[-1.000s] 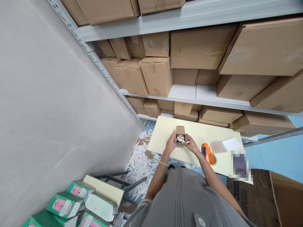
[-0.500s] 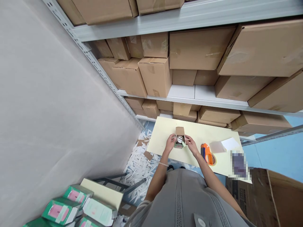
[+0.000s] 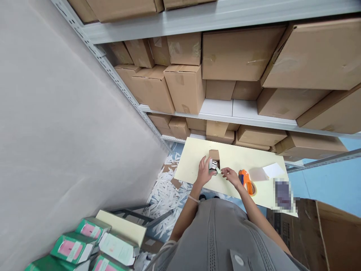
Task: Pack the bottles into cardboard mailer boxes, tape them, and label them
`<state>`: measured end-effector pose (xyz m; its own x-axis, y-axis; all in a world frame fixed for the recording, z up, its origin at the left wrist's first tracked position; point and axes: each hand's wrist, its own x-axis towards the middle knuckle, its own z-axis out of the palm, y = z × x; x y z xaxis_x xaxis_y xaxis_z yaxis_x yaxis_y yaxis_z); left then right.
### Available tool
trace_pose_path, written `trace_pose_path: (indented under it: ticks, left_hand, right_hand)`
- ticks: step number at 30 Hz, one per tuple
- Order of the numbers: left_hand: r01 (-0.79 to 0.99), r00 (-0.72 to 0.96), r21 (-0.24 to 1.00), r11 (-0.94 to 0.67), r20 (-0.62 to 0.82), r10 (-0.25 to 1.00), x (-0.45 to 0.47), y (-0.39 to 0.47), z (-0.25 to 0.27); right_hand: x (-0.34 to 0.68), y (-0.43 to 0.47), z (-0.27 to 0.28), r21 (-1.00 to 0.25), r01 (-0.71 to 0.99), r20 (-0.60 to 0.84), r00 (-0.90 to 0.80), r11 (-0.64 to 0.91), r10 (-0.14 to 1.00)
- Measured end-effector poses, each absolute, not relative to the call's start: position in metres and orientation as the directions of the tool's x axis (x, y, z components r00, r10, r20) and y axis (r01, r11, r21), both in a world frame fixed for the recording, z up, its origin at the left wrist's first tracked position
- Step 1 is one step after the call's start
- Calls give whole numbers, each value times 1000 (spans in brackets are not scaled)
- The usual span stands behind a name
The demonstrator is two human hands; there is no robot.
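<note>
A small open carton (image 3: 214, 154) stands on the pale yellow table, its brown lid flap raised at the back. Inside it sits a shiny silver-wrapped item (image 3: 214, 165). My left hand (image 3: 204, 172) is curled round the carton's left side, thumb at the front and fingers at the back. A pale green strip or flap (image 3: 218, 170) sticks out at the carton's front right. Close beside that strip, my right hand (image 3: 231, 177) has its fingertips drawn together; whether they hold anything is too small to tell.
An orange tape dispenser (image 3: 246, 182) lies right of my right hand, with white paper (image 3: 273, 170) and a blurred dark item (image 3: 283, 194) beyond. Shelves of brown boxes (image 3: 183, 88) rise behind the table (image 3: 191, 150). Green cartons (image 3: 72, 248) and a large open box (image 3: 304, 226) stand nearby.
My left hand has shifted from the carton's side edge to a wider hold round it. My right hand has come off the carton's right side, moving slightly right and down.
</note>
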<state>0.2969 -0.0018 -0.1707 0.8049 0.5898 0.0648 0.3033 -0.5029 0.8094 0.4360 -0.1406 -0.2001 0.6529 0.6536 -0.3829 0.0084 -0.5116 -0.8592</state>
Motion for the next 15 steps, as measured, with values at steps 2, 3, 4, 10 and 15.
trace_pose_path:
  ticks: [2,3,4,10,15]
  left_hand:
    - [285,863,744,-604,76,500,297,-5,-163]
    - [281,881,719,-635,69,468,299,-6,-159]
    - [281,892,701,-655,61,448,301,-7,-157]
    - [243,899,708,-663,92,428,309,-6,-153]
    - [281,900,683,-674,57,432,311,-4,-149]
  right_hand:
    - [429,-146,-197,-866,-19,-414,586,-499,696]
    - [425,-147,-194,-875,-32,-413,570,-482,710]
    - [422,-147,-191,-885,-38,-401,567,-464,719]
    - [416,-136,-167,-856,201,-256,636,-477,728]
    - [419,-129,-155,-699,419,-192,670,-579,717]
